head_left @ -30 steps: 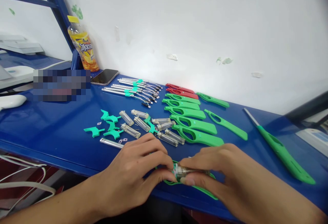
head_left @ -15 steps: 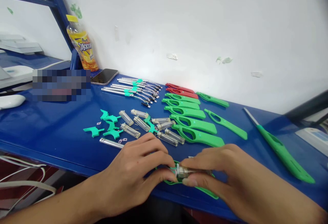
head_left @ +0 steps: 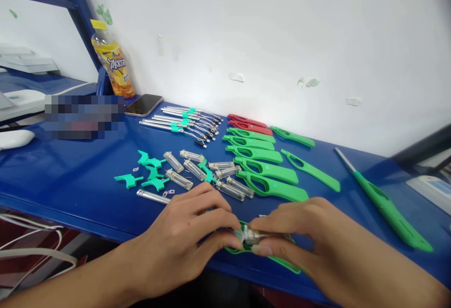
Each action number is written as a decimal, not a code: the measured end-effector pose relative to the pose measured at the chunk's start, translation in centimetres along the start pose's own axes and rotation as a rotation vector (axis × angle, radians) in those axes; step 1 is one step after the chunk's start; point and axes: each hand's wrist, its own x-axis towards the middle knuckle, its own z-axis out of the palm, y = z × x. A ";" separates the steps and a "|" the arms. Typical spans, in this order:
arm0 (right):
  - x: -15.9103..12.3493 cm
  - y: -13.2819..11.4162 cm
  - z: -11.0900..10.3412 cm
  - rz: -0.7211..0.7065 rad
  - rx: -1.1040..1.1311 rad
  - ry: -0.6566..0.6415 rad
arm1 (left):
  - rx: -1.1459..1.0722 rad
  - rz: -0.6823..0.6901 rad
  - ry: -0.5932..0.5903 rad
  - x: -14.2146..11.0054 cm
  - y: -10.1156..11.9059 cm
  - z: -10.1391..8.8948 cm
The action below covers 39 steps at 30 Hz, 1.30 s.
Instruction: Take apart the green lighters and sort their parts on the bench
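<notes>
My left hand (head_left: 183, 237) and my right hand (head_left: 317, 242) meet at the front edge of the blue table (head_left: 70, 171). Both pinch a small clear fuel tank (head_left: 255, 236) that rests in a green lighter shell (head_left: 278, 260) lying under my fingers. Most of that shell is hidden by my hands. Just beyond my hands lie several clear tanks (head_left: 197, 171), teal trigger pieces (head_left: 150, 174) and a short metal tube (head_left: 152, 196).
Rows of green shells (head_left: 268, 171) and two red ones (head_left: 248, 123) lie mid-table. Metal nozzle tubes (head_left: 183, 122), a phone (head_left: 143, 105) and an orange drink bottle (head_left: 112, 63) stand at the back. An assembled green lighter (head_left: 387, 207) lies right. White cables (head_left: 31, 247) hang below.
Nothing has clearly changed; both hands stay pinched on the tank with only slight finger shifts.
</notes>
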 end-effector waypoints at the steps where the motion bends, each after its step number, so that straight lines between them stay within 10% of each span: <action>1: 0.0 0.0 0.0 -0.008 -0.007 0.001 | -0.001 -0.002 0.001 0.0 0.0 0.0; 29: 0.2 -0.2 -0.8 0.078 0.046 0.107 | -0.019 -0.035 0.044 0.2 -0.3 0.5; 39: 0.6 -1.0 -0.6 0.188 0.044 -0.051 | 0.013 -0.089 0.018 -0.2 -0.3 0.6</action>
